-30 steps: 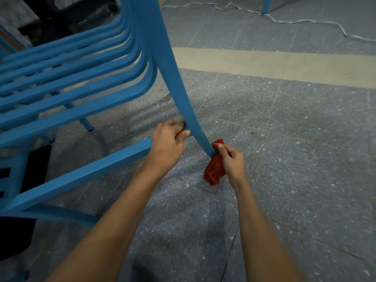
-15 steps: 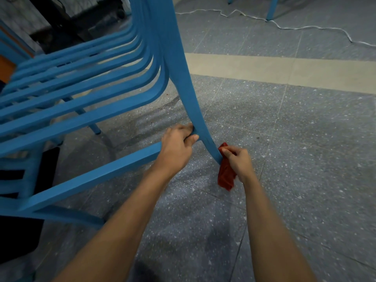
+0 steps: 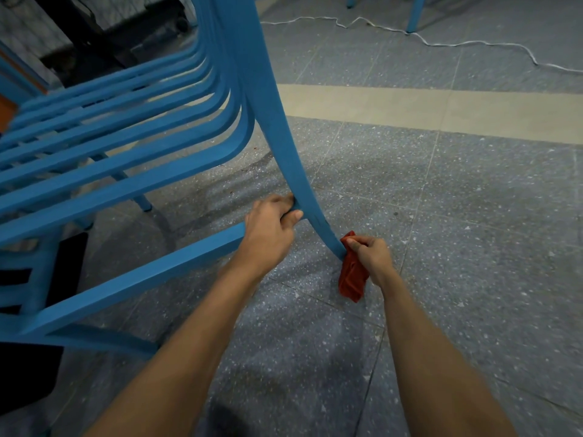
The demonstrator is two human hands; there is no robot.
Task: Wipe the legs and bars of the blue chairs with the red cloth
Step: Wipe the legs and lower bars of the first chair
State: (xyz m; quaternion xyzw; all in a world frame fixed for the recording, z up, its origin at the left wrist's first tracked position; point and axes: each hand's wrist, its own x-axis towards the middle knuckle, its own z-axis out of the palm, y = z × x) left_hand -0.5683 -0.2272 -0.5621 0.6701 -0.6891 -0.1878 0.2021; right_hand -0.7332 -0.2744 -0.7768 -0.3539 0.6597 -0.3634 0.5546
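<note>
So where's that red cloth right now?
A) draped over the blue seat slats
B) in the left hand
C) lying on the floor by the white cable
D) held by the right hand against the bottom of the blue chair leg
D: the right hand grips the crumpled red cloth against the lower end of the curved blue chair leg; the left hand holds the blue side bar.

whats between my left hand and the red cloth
Only the lower end of the blue chair leg: the left hand grips the bar beside it, the right hand holds the red cloth against it. Head view.
</note>
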